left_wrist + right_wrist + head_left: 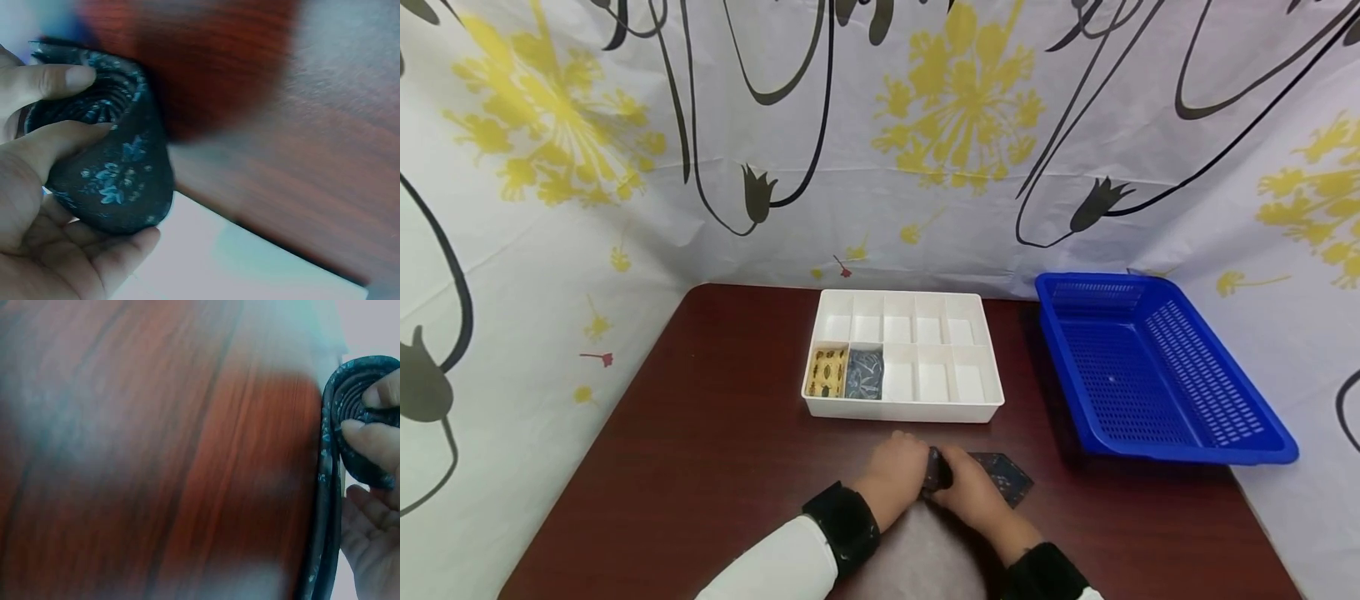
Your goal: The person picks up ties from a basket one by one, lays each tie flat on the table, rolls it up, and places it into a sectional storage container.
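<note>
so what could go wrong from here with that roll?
1. The dark floral tie is only partly rolled; its wide tail lies loose on the table, so the coil may unwind if either the left hand or right hand eases.
2. The organizer tray cells look narrow; a loose roll may not fit.

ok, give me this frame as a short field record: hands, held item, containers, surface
left hand: grips one side of a rolled dark blue floral-print necktie
right hand: fingers pinch the roll's coiled end
necktie tail: unrolled end lies flat on the table by the right hand
white plastic divided tray: behind the hands; front-left compartments hold a yellow patterned roll and a blue-grey patterned roll
blue plastic mesh basket: at the right, nothing visible inside
surface: dark reddish-brown wooden table
</note>
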Motion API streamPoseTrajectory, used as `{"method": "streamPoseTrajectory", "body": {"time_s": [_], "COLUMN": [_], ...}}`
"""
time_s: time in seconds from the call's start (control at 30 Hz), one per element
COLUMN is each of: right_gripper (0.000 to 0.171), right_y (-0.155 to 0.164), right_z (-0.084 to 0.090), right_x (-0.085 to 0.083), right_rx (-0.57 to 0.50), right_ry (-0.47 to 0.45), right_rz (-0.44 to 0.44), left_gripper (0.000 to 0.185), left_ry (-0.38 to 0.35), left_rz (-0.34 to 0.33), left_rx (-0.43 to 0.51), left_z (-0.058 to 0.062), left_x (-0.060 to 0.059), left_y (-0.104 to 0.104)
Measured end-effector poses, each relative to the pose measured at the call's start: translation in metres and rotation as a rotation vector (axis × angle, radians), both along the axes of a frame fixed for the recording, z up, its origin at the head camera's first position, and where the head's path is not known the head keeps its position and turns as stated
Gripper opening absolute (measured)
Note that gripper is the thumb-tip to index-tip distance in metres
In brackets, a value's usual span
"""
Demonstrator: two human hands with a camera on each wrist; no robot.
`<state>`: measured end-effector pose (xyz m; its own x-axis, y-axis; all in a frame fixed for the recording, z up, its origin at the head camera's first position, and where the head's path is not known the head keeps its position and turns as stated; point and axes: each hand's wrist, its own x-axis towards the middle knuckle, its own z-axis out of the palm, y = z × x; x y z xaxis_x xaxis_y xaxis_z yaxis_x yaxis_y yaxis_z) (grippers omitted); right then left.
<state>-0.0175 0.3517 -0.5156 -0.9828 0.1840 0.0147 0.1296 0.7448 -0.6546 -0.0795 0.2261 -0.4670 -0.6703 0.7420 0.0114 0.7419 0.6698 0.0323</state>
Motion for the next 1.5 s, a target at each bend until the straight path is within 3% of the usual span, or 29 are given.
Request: {"method": "streamPoseTrajectory", "body": {"time_s": [0.1,0.2,0.37,0.53,0.77,0.97,1.3,1.5], "right_gripper": [0.060,0.060,0.060,0.058,0.054,0.053,0.058,0.075], "right_y": [-0.002,-0.002,0.001,0.007,0.009,0.008,-0.004,-0.006], "right_z": [0.000,-0.001,-0.001,0.007,0.012,0.011,0.005,0.001], "right_x": [0.001,0.000,-0.001,-0.002,-0.002,-0.003,-0.001,0.001], "right_rx": [0.017,0.026,0.019,0.037,0.110,0.152,0.082,0.010], "right_ry": [0.008,0.013,-0.004,-0.015,-0.063,-0.044,-0.038,-0.033], "right_rz": [-0.001,0.000,0.021,0.082,0.123,0.106,-0.016,0.008], "left_gripper": [0.014,0.017,0.014,0.013,0.016,0.015,0.009,0.018], "left_ry": [0.014,-0.035,-0.160,-0.191,-0.198,-0.171,-0.102,-0.120], "left_rz": [0.018,0.029,0.053,0.026,0.005,0.008,0.098,0.115], "left_rx": [-0.058,-0.072,0.007,0.062,0.049,0.044,0.003,-0.032], "left_z": [0.001,0.001,-0.002,-0.004,-0.006,-0.006,-0.004,-0.005], "left_x": [0.002,0.000,-0.007,-0.010,-0.013,-0.012,-0.004,-0.006], "left_y": [0.003,0.003,-0.003,-0.009,-0.011,-0.010,0.004,0.005]}}
